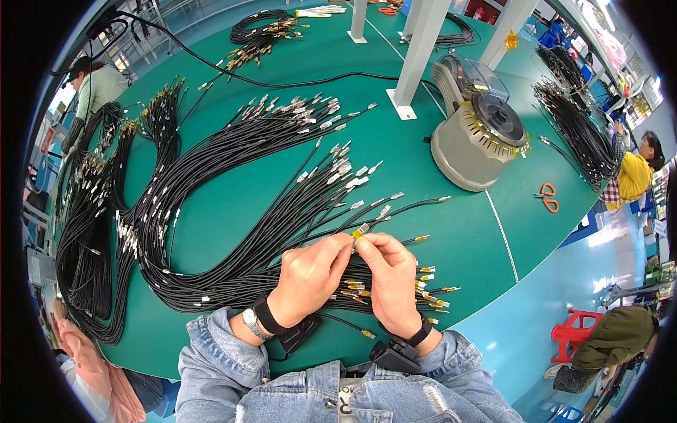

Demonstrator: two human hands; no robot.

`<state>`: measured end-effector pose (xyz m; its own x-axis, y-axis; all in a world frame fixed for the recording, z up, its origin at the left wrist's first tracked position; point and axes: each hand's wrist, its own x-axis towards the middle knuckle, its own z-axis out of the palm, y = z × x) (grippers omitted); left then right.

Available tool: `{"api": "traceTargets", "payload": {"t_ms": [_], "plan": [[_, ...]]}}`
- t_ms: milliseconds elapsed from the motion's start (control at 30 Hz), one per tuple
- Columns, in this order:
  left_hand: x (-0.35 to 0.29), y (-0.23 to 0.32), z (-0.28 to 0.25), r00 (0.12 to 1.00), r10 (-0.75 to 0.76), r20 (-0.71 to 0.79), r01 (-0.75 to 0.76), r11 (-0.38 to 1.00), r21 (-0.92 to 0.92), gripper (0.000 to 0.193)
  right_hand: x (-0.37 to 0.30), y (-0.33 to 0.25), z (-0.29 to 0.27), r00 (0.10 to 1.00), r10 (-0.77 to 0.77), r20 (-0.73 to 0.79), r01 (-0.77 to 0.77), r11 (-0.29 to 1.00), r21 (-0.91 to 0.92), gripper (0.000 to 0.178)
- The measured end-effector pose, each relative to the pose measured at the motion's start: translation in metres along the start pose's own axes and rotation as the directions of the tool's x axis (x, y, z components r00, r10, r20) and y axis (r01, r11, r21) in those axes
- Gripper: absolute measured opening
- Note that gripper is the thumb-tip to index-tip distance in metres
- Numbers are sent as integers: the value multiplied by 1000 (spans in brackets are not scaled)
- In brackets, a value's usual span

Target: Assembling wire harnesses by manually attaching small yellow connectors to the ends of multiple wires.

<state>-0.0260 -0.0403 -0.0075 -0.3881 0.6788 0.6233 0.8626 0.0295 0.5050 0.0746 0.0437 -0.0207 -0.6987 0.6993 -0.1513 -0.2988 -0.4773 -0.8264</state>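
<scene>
The thumb and forefinger of the left hand and of the right hand are pinched together on one cable end, raised in front of the chest over the near edge of the cable bundle, with a bit of yellow tape at the fingertips below its pale connector. The tips hide most of that tape, so whether it lies flat or only half wrapped I cannot tell. If the two hands press unevenly, the tape could go on skewed or leave a loose flap; if it catches on a finger pad, it might fold onto itself or lift away. Both forearms rest close over the loose black cables — a sleeve or the black strap on the left wrist could snag a neighbour and tug the held end out of line. Yellow-banded ends lie just beside the right hand, while plain white ends fan out beyond the left, so a cable laid down carelessly could get mixed into the wrong group. The tape dispenser stands well apart on the green table; reaching across to it could drag cables along.
</scene>
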Motion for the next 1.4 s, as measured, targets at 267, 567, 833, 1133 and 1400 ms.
{"api": "traceTargets", "payload": {"t_ms": [267,567,833,1133,1400], "plan": [[-1,-3,2,999,29,19,-29,1000,9,28,0,0,0,1000,7,-14,-7,1000,-4,9],[-1,-2,3,1000,2,9,-2,1000,13,25,1,1,0,1000,2,-20,-2,1000,-5,11],[-2,-1,2,998,-61,18,63,995,-84,25,-1,-1,0,999,30,-24,-31,999,-40,12],[3,-3,-7,854,-390,344,519,681,-516,17,1,-3,-4,997,80,12,-79,996,-44,10],[6,-2,-8,819,-461,342,571,586,-575,15,0,-9,2,997,75,22,-72,992,-108,15]]}}
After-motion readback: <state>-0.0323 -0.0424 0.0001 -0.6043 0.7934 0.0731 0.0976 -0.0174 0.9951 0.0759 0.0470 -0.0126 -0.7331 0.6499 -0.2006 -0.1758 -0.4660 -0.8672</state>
